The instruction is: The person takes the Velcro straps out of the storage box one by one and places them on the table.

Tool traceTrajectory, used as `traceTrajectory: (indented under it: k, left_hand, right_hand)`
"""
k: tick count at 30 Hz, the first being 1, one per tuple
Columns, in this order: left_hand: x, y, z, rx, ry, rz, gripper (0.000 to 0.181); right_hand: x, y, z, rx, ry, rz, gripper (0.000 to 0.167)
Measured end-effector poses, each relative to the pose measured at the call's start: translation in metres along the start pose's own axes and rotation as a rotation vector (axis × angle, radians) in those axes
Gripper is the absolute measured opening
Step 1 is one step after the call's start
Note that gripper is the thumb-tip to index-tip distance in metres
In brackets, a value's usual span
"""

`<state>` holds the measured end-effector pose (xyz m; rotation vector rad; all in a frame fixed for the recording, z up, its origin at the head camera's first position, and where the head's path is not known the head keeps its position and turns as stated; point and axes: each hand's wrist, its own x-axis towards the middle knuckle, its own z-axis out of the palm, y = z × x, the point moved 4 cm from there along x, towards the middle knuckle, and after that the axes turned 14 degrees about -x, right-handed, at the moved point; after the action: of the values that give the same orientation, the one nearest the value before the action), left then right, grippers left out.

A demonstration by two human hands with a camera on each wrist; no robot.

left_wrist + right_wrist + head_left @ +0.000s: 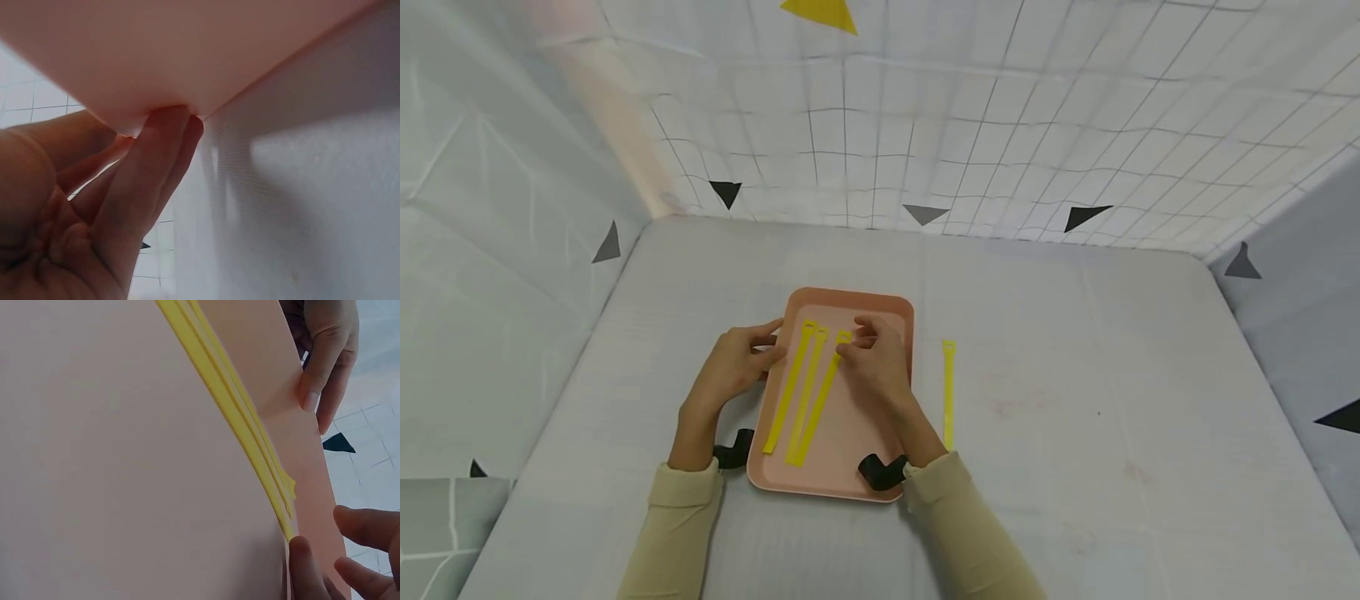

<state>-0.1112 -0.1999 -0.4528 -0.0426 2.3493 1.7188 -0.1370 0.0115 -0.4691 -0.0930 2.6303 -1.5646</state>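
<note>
I pinch the rightmost yellow strap (821,400) on the tray (850,468).
My right fingers (302,559) hold it near the tray's far edge; my left fingers (140,169) grip the tray's left edge.

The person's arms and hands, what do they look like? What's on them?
The left sleeve and right sleeve are long and pale tan, with wide cuffs. The left hand and right hand wear no gloves. A small, black, bent gadget shows by the left cuff, and another by the right.
</note>
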Motion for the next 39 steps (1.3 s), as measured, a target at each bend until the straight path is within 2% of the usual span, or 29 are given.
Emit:
traceTrajectory:
  k: [11,20,36,38,39]
  left_hand:
    - [-0.0012,0.0006,0.0008,-0.005,0.011,-0.003,0.055]
    - [0.0002,-0.0008,0.0002,0.014,0.008,-0.018,0.055]
    - [-0.0013,0.0005,0.0009,0.027,0.006,0.004,0.055]
    - [-0.0011,0.0005,0.0011,0.024,0.008,0.002,0.055]
    - [-0.001,0.0006,0.0012,0.02,0.009,0.0,0.055]
  right_hand:
    - [0.0041,0.0039,0.0038,-0.031,0.044,0.053,0.049]
    - [0.0052,0.0029,0.0062,-0.08,0.062,0.03,0.049]
    - [0.0054,0.002,0.0078,-0.201,0.02,0.001,0.055]
    - [0.0056,0.002,0.0087,-0.238,0.007,-0.007,0.055]
    - [0.0057,0.0017,0.0092,-0.255,-0.002,-0.011,0.049]
